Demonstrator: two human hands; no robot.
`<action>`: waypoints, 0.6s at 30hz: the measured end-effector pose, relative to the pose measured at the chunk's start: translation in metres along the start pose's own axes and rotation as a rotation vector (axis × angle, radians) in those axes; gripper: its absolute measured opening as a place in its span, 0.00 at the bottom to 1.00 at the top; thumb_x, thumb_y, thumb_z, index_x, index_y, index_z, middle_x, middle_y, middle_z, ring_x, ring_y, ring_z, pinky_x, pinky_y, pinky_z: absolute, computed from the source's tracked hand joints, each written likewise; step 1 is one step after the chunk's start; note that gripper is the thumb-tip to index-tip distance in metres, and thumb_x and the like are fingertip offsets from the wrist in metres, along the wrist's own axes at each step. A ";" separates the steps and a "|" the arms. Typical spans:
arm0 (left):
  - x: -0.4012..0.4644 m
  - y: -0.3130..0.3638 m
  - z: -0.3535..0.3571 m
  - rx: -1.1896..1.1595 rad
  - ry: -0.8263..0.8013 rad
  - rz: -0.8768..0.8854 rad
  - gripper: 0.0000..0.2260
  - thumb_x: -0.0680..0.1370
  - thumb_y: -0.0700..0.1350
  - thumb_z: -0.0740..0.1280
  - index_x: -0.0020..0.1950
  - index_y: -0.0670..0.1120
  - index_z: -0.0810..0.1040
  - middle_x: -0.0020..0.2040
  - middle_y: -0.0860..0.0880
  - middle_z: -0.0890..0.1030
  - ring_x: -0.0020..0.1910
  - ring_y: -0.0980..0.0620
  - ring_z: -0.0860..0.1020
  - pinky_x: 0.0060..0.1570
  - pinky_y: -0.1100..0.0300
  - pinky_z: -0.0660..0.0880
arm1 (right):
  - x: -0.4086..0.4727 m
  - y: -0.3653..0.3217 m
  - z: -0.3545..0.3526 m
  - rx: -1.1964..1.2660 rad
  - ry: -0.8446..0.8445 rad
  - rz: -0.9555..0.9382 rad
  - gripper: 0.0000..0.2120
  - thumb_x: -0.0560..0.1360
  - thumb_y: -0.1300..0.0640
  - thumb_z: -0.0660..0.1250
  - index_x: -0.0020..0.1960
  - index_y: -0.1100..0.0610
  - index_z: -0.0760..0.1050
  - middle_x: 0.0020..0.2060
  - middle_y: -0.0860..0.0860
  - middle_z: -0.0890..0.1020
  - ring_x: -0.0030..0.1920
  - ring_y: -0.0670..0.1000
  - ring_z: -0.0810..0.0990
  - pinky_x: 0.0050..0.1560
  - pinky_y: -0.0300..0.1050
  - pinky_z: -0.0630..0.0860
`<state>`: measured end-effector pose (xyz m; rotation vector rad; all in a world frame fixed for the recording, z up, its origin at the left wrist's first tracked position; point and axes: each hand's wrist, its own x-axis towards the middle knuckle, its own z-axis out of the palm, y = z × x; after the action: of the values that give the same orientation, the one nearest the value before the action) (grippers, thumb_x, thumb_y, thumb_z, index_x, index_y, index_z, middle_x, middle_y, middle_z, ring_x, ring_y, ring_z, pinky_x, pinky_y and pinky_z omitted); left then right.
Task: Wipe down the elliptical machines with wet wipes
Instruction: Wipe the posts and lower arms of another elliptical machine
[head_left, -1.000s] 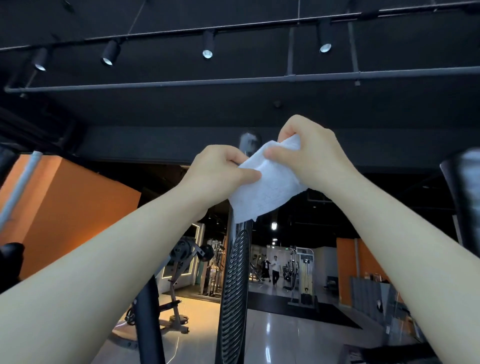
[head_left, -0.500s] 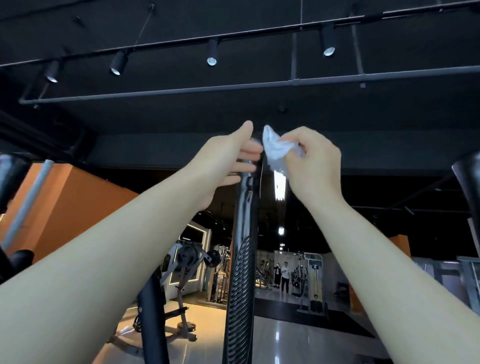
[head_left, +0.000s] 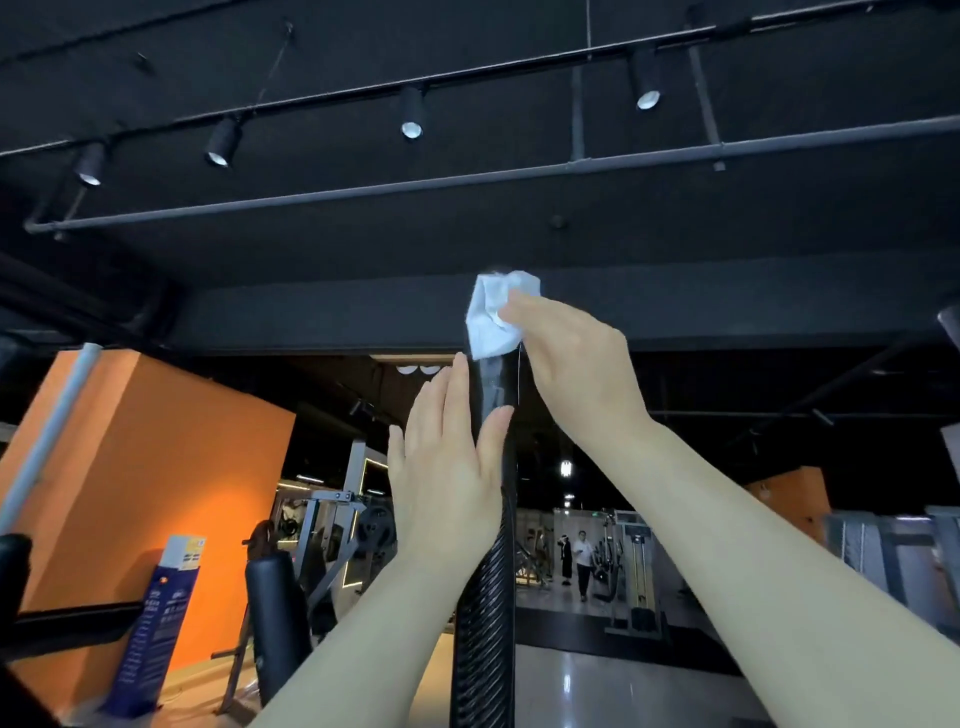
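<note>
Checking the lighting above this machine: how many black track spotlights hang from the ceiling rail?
4. One spotlight at far left, a second to its right, a third near centre, and a fourth at upper right. More may lie beyond the frame.

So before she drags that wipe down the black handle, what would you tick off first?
1. Wipe draped over the top of the handle: ok.
2. Right hand holding the wipe against the handle: ok, fingers press it there.
3. Left hand steadying the handle lower down: ok, flat against it, fingers straight.
4. Path down the handle free: not ok, the left hand lies in the way.
5. Wipe still wet: cannot tell.
6. Ribbed grip below already wiped: cannot tell.
</note>
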<state>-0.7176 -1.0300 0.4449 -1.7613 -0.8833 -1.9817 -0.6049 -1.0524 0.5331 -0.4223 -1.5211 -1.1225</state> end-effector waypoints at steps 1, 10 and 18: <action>-0.001 -0.002 0.002 -0.021 0.033 0.001 0.32 0.78 0.66 0.42 0.79 0.54 0.57 0.76 0.54 0.64 0.76 0.54 0.60 0.73 0.41 0.59 | -0.012 0.001 0.003 -0.019 0.015 -0.071 0.17 0.73 0.60 0.56 0.49 0.61 0.82 0.41 0.53 0.84 0.37 0.54 0.80 0.40 0.41 0.75; -0.033 -0.029 -0.025 0.001 0.114 0.054 0.23 0.82 0.54 0.46 0.77 0.53 0.62 0.75 0.54 0.66 0.75 0.54 0.62 0.74 0.42 0.60 | 0.047 -0.024 -0.015 -0.185 -0.101 -0.100 0.15 0.75 0.66 0.56 0.53 0.62 0.80 0.51 0.57 0.82 0.55 0.59 0.79 0.55 0.50 0.76; -0.076 -0.056 -0.059 0.096 0.035 -0.006 0.23 0.83 0.55 0.46 0.77 0.54 0.63 0.76 0.51 0.65 0.77 0.50 0.60 0.74 0.40 0.58 | -0.022 -0.041 -0.004 -0.354 -0.705 -0.418 0.08 0.71 0.65 0.64 0.37 0.54 0.73 0.36 0.52 0.74 0.43 0.56 0.75 0.36 0.42 0.64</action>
<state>-0.7842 -1.0376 0.3568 -1.6684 -0.9570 -1.9342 -0.6277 -1.0682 0.4962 -0.8306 -2.0859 -1.6965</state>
